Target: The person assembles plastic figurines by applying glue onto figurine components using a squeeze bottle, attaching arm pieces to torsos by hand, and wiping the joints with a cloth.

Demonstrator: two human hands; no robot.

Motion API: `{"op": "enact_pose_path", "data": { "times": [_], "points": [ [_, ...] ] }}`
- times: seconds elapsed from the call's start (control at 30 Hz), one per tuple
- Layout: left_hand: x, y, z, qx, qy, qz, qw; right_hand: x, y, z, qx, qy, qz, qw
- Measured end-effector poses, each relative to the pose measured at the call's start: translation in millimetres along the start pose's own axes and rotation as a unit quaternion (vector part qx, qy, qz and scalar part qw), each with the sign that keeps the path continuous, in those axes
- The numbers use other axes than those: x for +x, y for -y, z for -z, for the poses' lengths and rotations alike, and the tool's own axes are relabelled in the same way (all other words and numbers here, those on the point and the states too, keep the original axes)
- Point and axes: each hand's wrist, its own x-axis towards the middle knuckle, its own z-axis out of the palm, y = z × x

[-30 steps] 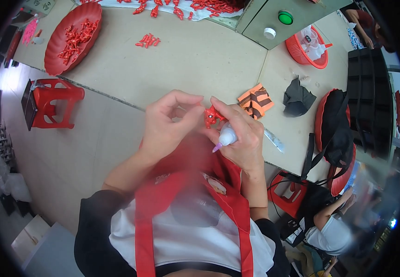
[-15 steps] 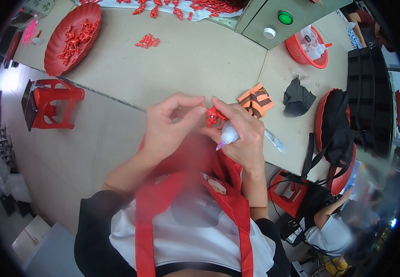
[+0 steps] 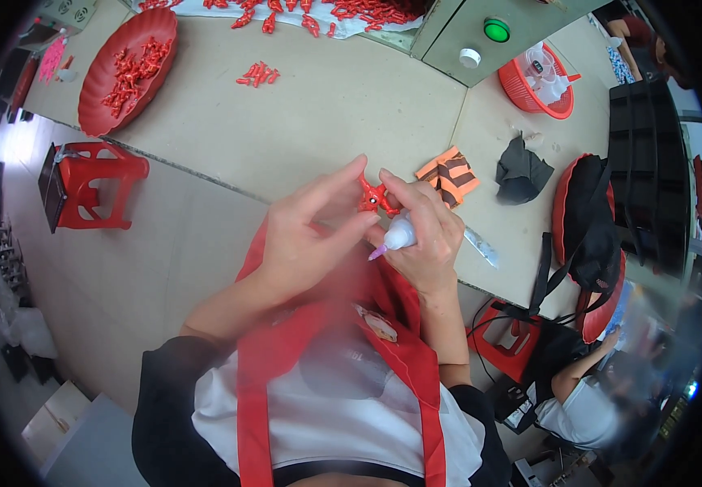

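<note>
Your right hand [image 3: 428, 239] had its grip closed on the red figure [image 3: 374, 200] and white bottle [image 3: 400, 234], your left hand's [image 3: 306, 235] hold beside it unclear; that piece looked unfinished, with loose red parts [image 3: 258, 75] left on the surface [image 3: 351, 105] and others in the red dish [image 3: 95, 101].

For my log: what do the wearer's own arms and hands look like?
The left hand and right hand are bare, with no gloves, watch or bracelet visible. The forearms are uncovered below loose black sleeves, which join a white shirt front under a red apron.
</note>
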Motion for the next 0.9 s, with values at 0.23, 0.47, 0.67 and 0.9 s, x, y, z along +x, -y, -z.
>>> {"op": "enact_pose_path", "data": {
  "times": [0.23,0.47,0.67,0.9],
  "points": [
    [2.1,2.2,1.5,-0.069,0.006,0.062,0.996,0.0,2.1,-2.2,-0.033,-0.002,0.005,0.999],
    [5.4,7.9,3.6,0.023,-0.041,-0.073,0.996,-7.7,-3.8,14.8,0.078,0.002,-0.152,0.985],
    [7.8,10.4,4.9,0.003,-0.052,-0.113,0.992,-14.4,-35.2,22.6,-0.095,-0.064,-0.227,0.967],
    [7.8,7.4,1.1,0.017,-0.053,-0.103,0.993,-12.2,-38.4,27.5,-0.244,0.027,-0.279,0.928]
  ]
}}
